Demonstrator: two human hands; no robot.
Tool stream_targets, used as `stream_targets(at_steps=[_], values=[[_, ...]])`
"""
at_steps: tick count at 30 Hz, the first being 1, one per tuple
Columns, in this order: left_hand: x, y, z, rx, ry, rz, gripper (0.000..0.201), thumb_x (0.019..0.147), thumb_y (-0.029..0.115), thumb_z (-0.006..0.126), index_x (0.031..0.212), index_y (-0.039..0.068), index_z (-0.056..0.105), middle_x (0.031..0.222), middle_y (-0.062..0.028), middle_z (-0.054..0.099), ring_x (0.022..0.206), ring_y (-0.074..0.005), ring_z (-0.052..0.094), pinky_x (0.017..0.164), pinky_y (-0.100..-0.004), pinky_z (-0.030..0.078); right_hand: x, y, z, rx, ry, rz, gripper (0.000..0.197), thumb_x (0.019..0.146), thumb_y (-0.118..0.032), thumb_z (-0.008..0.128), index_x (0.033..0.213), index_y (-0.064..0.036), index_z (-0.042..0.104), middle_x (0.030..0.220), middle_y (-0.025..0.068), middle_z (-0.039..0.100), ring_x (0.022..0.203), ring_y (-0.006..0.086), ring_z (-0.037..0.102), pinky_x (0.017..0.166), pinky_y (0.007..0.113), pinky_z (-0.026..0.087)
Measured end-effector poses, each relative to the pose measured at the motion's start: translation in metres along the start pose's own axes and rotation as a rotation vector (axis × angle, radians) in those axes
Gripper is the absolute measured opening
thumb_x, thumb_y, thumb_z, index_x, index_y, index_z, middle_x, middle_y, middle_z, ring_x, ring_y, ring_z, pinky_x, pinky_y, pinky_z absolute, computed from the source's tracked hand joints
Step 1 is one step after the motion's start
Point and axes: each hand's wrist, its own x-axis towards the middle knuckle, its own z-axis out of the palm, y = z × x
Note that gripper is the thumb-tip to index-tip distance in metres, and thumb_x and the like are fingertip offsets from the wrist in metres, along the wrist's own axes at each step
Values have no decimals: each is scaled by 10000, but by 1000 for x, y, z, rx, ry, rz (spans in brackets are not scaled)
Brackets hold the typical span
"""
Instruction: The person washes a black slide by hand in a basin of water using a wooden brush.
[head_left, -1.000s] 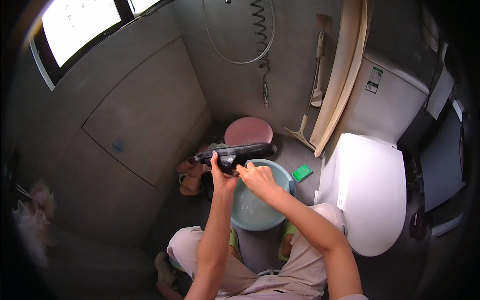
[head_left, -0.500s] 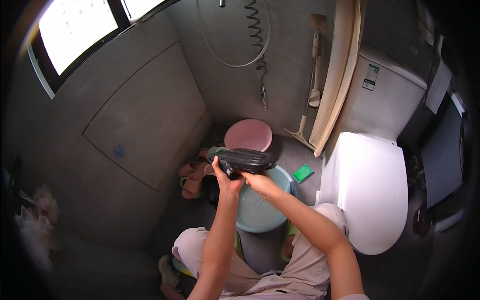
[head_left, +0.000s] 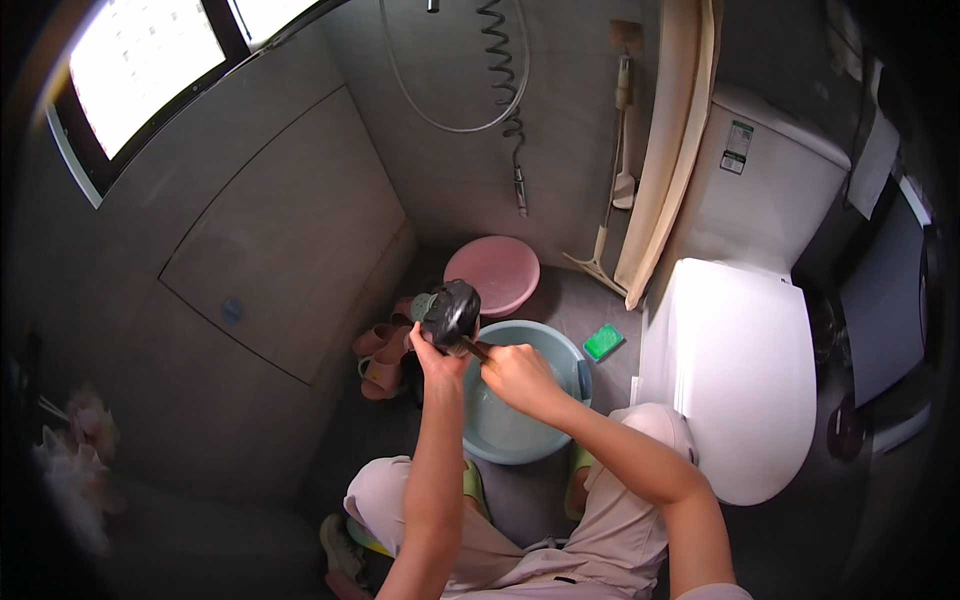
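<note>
Turned end-on, the black shoe (head_left: 456, 308) fills my left grip (head_left: 441, 357); my right grip (head_left: 520, 376) clasps a brown handle (head_left: 477, 349). Probably slippery; I'd hold mid-length.

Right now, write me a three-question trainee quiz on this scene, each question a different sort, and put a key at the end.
1. True or false: the green block lies to the right of the blue basin.
2. Which hand holds the black shoe?
3. Fill in the missing word: the right hand grips a thin brown ____.

Key:
1. True.
2. The left hand.
3. Handle.
</note>
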Motion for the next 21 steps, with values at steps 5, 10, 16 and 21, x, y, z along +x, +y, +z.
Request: stream_targets(at_steps=[5, 10, 16, 21], values=[[13, -23, -5, 45, -113, -31, 509, 842, 419, 391, 1145, 75, 612, 1143, -99, 648, 1033, -317, 625, 884, -504, 519, 12, 16, 13, 5, 98, 13, 209, 818, -172, 593, 826, 20, 675, 781, 256, 641, 745, 445, 627, 672, 509, 513], [29, 1, -34, 2, -1, 22, 569, 790, 422, 394, 1108, 16, 634, 1111, -145, 652, 1003, -340, 635, 851, -490, 550, -2, -9, 25, -147, 10, -56, 215, 806, -158, 611, 791, 50, 661, 770, 272, 647, 738, 442, 650, 682, 504, 536], [1, -47, 8, 132, 205, 129, 423, 891, 339, 465, 1122, 35, 646, 1125, -127, 651, 1037, -296, 613, 931, -441, 510, 7, 33, 35, -206, 96, -40, 122, 761, -110, 617, 730, 1, 658, 769, 231, 661, 714, 412, 671, 641, 480, 559], [10, -18, -16, 195, 88, 109, 473, 761, 424, 407, 970, 80, 655, 1009, -106, 676, 929, -312, 634, 787, -493, 532, 2, 12, 29, -461, -152, -268, 155, 779, -81, 572, 896, -12, 646, 778, 199, 679, 679, 351, 688, 573, 453, 557]])
